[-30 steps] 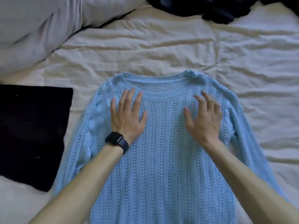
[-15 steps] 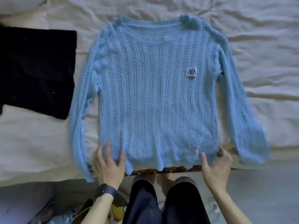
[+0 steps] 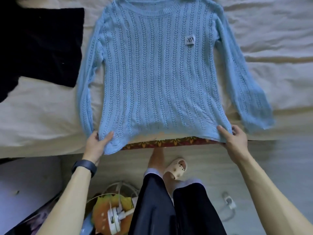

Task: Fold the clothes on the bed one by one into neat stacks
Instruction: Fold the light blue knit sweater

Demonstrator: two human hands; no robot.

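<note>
**Smoothing finished; both hands now on the sweater hem**

Bed (image 3: 271, 48): the cream sheet is creased and carries the work. The near edge is now in view, because the person has drawn back from over the garment to stand at the bedside.

Blue knit sweater (image 3: 152, 73): lies face up and flat near the bed's edge. The neck points away from the person, and both sleeves are spread down the sides, not yet folded in. The body reads smoother than a second ago.

Black garment (image 3: 42, 44): lies on the sheet just left of the sweater, apart from it and unchanged.

Left hand (image 3: 96, 143): a second ago it lay flat on the chest panel. It now pinches the lower left corner of the hem (image 3: 160, 131), thumb on top and fingers beneath.

Right hand (image 3: 235, 139): has made the same move, with thumb over and fingers curled under the lower right corner.

Label (image 3: 190, 41): a white patch on the chest, uncovered since the right hand left it.

Assessment: flattening appears complete, and no fold has been made yet. The hem sits slightly raised at both corners. Whether it is being tugged straight or lifted for a first fold cannot be determined from this view.
</note>
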